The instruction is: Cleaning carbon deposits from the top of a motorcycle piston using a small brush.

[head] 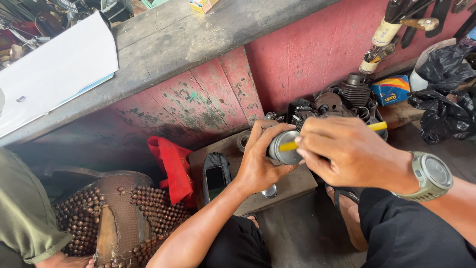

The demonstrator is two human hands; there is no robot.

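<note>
Gripping one metal cylinder, left hand; right hand pinches one yellow tool.

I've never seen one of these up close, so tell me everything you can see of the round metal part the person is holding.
The round metal part is a short grey cylinder with a flat, dull silvery end face turned toward the camera. It looks like bare metal, slightly smudged. The left hand grips it around its side, fingers curled over the top, holding it above a wooden board. A thin yellow stick, held by the right hand, lies across its face and touches it. Its far end is hidden.
</note>
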